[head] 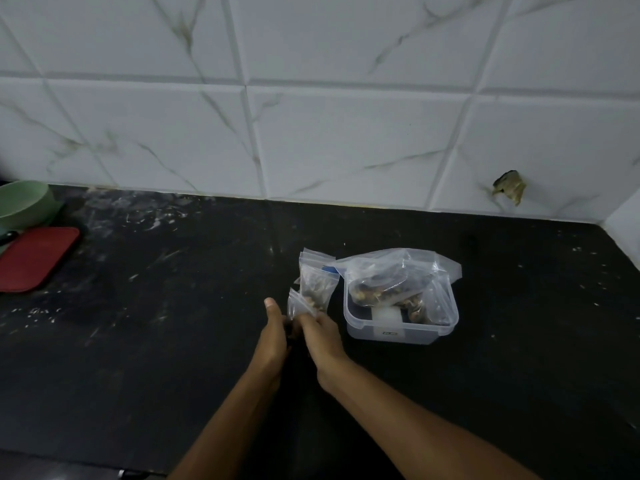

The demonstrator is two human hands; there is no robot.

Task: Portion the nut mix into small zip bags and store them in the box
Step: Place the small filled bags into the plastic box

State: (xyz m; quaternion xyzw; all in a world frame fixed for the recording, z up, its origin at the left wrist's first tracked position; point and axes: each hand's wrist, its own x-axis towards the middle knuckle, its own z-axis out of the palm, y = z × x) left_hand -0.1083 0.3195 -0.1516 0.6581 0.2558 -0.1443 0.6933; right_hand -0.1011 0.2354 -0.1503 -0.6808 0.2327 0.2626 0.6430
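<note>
Your left hand (pixel 273 336) and right hand (pixel 320 332) together pinching a small zip bag (pixel 297 304), clear box (pixel 398 327) just beside near the counter's (pixel 173 341) back edge, its dark label unreadable.

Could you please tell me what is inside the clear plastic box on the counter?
The box holds zip bags of nut mix, with bag tops sticking above its rim. How many bags lie inside is unclear, since they overlap.

A green bowl (pixel 21 202) sits far left on the black counter (pixel 173 323), a red lid (pixel 34 258) just nearer.
</note>
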